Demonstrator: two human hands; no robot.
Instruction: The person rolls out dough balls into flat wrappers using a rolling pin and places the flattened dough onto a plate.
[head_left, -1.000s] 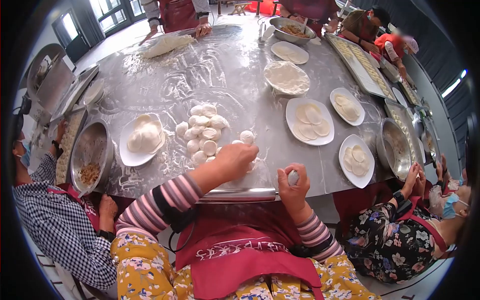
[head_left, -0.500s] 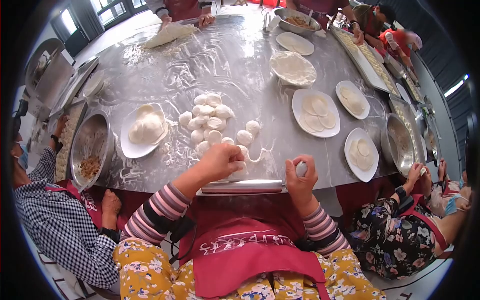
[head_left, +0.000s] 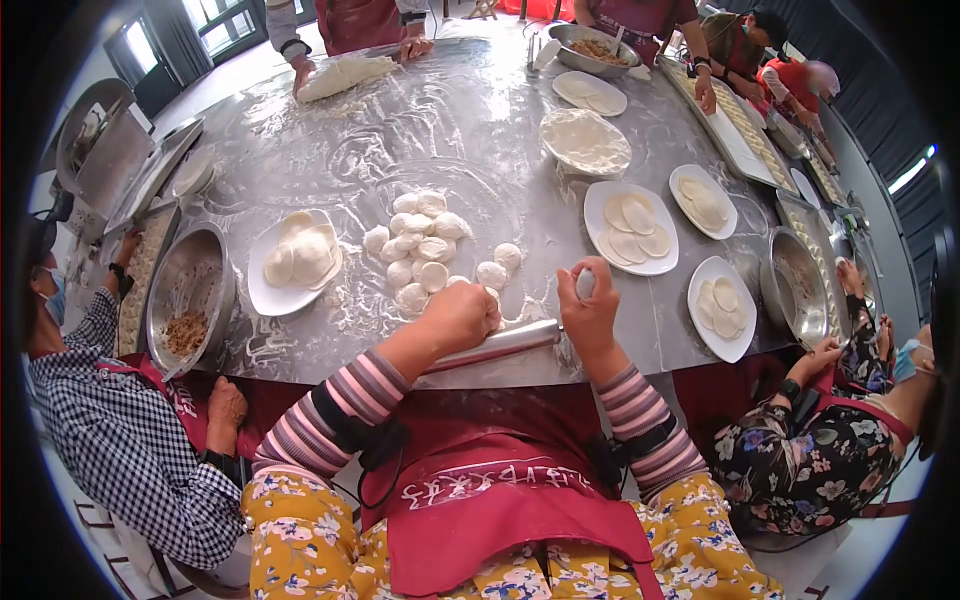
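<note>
My right hand (head_left: 590,308) is closed around the grey handle end of a metal rolling pin (head_left: 510,343), which lies tilted near the table's front edge. Left of it, my left hand (head_left: 462,314) is closed and pressed down beside the roller, fingers together. A piece of dough seems to be under those fingers, mostly hidden by the hand. Just beyond my left hand sits a cluster of floured dough balls (head_left: 436,248), with a few separate dough balls (head_left: 492,275) to its right.
Plates of flat dough wrappers (head_left: 303,255) stand left and right (head_left: 630,228), with another wrapper plate (head_left: 722,308) nearer. A flour bowl (head_left: 586,140) stands beyond. Metal bowls (head_left: 188,290) flank the table (head_left: 330,180). Co-workers sit close on both sides; another handles a dough slab (head_left: 347,78) opposite.
The rolling pin has tilted, its right end rising away from me. My right hand has turned upward and moved slightly left; my left hand has shifted a little right and lower over the roller.
</note>
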